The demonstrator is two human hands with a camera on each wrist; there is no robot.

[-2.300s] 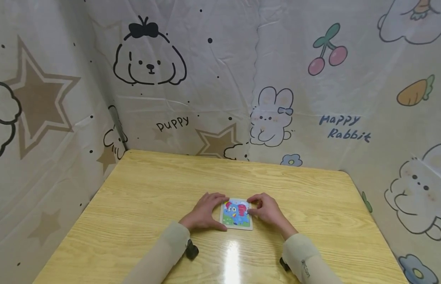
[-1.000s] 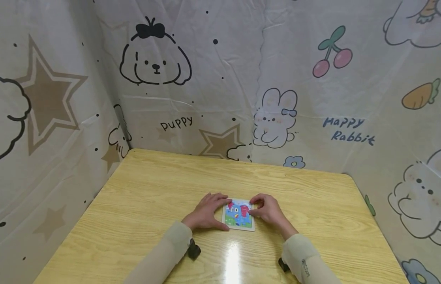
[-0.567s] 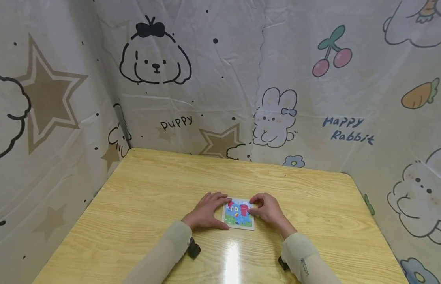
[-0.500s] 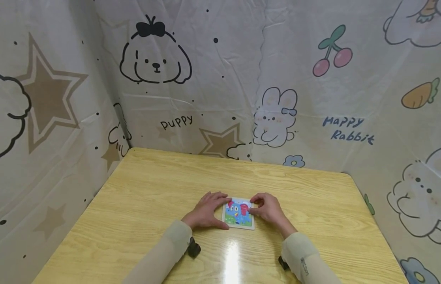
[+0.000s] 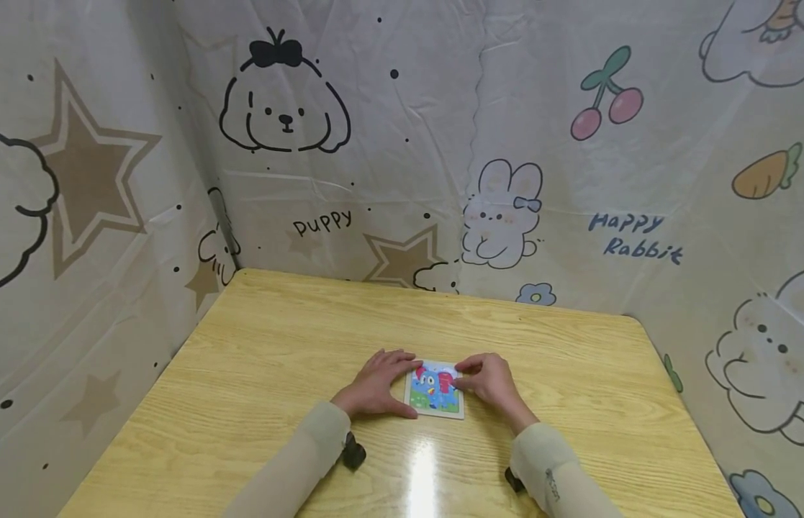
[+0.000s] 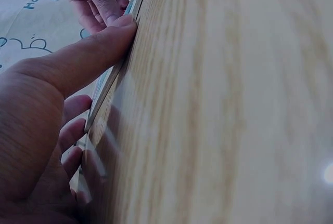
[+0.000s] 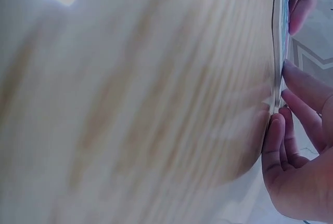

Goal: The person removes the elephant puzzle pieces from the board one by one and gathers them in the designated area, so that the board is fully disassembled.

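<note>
A small square puzzle board point(image 5: 435, 389) with a blue elephant picture and a pale frame lies flat on the wooden table. My left hand point(image 5: 377, 385) grips its left side, thumb at the near edge and fingers at the far left corner. In the left wrist view the left thumb point(image 6: 78, 60) presses against the thin board edge point(image 6: 106, 86). At the board's right side is my right hand point(image 5: 491, 381), its thumb and index fingertips touching the right part of the picture. The right wrist view shows the right hand point(image 7: 302, 146) at the board's edge, other fingers curled beneath.
The wooden table point(image 5: 298, 324) stretches around the board, with a bright light reflection near its front. Behind it and on both sides hang pale curtains point(image 5: 402, 144) printed with a puppy, rabbits, stars and cherries. A black device is strapped at each wrist.
The right thumb and index finger have shifted slightly and lie closer together at the board's right edge. The left hand keeps its hold, and the view has tilted a little since the earliest frame.
</note>
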